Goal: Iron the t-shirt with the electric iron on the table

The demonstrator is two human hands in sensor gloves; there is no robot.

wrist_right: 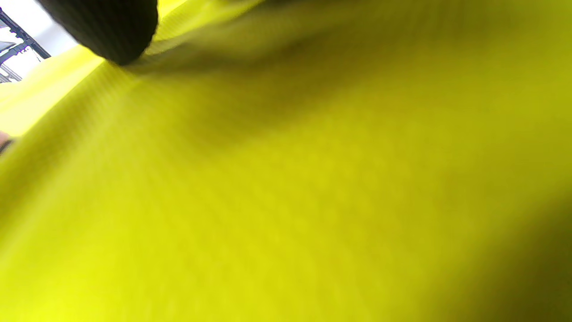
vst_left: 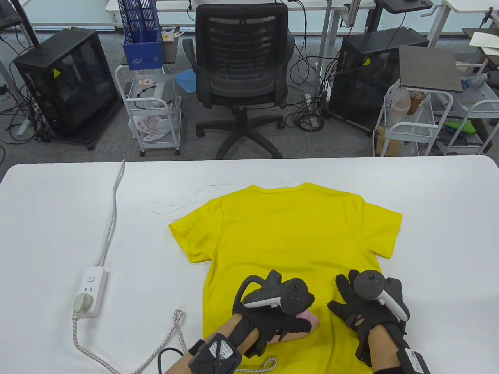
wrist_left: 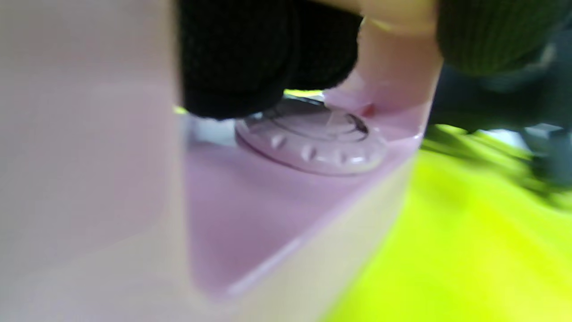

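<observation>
Under the left hand (vst_left: 273, 307) sits the pink iron (vst_left: 302, 325), fingers (wrist_left: 250, 58) curled round its handle, soleplate on the lower part of the yellow t-shirt (vst_left: 288, 233). Iron nose points right, toward the right hand (vst_left: 364, 307), just beside it. Right fingers (vst_left: 343, 286) lie spread flat, pressing the cloth, holding nothing. Shirt's long axis runs away from both hands toward the collar; un-ironed cloth lies ahead of the fingers. Cord (vst_left: 171, 335) trails left on the table (vst_left: 58, 218) to the power strip (vst_left: 90, 290).

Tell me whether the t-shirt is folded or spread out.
Spread out: the yellow t-shirt lies flat on the table, both sleeves extended sideways.
</observation>
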